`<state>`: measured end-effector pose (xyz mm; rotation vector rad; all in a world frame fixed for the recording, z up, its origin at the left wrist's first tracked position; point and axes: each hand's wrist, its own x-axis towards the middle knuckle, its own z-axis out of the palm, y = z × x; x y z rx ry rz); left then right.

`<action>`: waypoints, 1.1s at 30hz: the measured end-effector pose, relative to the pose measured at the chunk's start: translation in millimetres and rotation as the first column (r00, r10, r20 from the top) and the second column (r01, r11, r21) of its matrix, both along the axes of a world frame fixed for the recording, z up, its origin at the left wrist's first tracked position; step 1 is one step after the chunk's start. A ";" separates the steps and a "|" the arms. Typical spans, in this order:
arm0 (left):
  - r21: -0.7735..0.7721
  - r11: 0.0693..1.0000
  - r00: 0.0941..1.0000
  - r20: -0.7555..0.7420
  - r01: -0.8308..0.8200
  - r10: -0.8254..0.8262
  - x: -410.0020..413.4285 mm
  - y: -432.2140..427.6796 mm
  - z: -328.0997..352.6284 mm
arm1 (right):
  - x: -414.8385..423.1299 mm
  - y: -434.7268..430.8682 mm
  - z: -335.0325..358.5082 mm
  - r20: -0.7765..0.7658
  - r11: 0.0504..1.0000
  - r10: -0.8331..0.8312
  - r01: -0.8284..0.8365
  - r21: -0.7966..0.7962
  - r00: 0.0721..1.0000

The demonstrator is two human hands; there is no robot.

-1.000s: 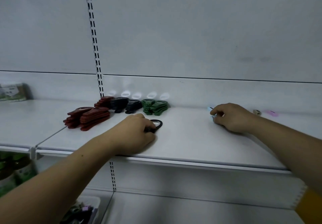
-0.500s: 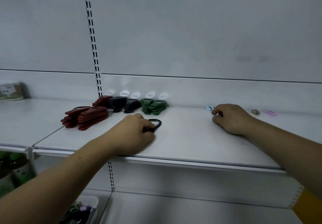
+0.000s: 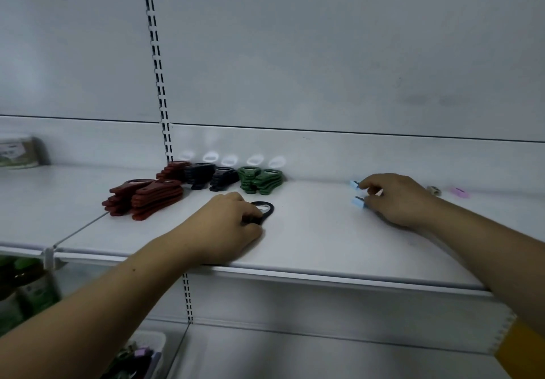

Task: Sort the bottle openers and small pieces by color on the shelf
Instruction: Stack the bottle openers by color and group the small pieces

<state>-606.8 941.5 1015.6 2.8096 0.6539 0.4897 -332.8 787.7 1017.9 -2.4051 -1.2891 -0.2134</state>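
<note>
On the white shelf [image 3: 309, 249], my left hand [image 3: 227, 225] rests near the front and grips a black bottle opener [image 3: 265, 208] whose ring end sticks out past my fingers. My right hand [image 3: 395, 199] lies further right with its fingers pinched on small light-blue pieces [image 3: 356, 200]; another blue piece [image 3: 353, 184] shows just above. At the back left lie stacks of red openers [image 3: 147, 196], black openers [image 3: 212, 176] and green openers [image 3: 259, 179].
A beige small piece [image 3: 435, 190] and a pink small piece [image 3: 458, 192] lie at the back right of the shelf. A green packet [image 3: 17, 151] stands far left. Bottles [image 3: 26, 290] and a bin of mixed pieces [image 3: 138, 358] sit on lower levels.
My right hand has shifted slightly, and two light-blue pieces now show at its fingertips where one showed before. My left hand stays on the black opener.
</note>
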 end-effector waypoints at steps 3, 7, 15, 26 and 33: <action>-0.001 1.000 1.000 -0.001 0.001 -0.001 0.3 0.8 -0.2 | 0.5 2.7 -0.5 0.102 0.994 0.085 -0.077 -0.078 0.991; -0.014 1.000 1.000 0.003 -0.009 0.009 1.1 1.8 -0.9 | 6.1 21.3 2.5 0.225 0.981 0.111 -0.070 -0.181 0.968; -0.025 1.000 1.000 0.024 0.004 -0.004 -0.6 4.1 -2.0 | 30.0 47.4 1.1 0.362 0.934 0.013 0.118 -0.338 0.932; -0.062 0.997 0.998 0.020 -0.055 0.057 -0.4 3.6 2.9 | -82.5 79.7 12.9 -0.092 0.935 0.301 -0.313 -0.169 0.949; -0.125 0.986 0.993 0.034 -0.108 0.113 -1.4 6.6 10.1 | -101.9 94.7 16.6 -0.381 0.943 0.326 -0.326 0.067 0.865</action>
